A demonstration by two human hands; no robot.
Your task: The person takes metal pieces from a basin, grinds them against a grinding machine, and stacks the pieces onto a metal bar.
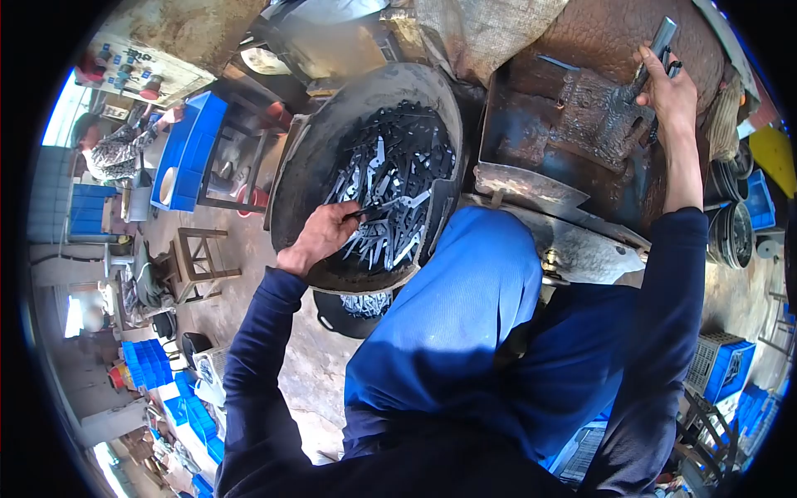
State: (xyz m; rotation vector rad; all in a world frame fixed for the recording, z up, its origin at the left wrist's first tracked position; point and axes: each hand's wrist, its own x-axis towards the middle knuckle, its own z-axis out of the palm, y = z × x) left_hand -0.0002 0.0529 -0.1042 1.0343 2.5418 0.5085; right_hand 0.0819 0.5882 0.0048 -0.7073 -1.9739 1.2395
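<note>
My left hand [322, 235] is over the near left side of a large worn basin [300, 184], its fingers closed on a dark, narrow metal piece [365, 212]. Beneath it lies a heap of slim metal pieces [383, 178], some shiny and others nearly black. Up at the right, my right hand [671, 98] grips a grey metal bar [662, 38] held at a slant. Dark ends poke out beside its fingers; I cannot make out what they are. Below that hand is a wet, brown-stained metal tray [531, 116] with a rough block [594, 116] in it.
My knees in blue cloth [457, 290] are close against the basin and tray. A black tub [332, 315] of metal pieces is under the basin. Left are a wooden stool [199, 264], a blue bin [189, 153] and another person [120, 153]. Buckets [730, 232] stand at right.
</note>
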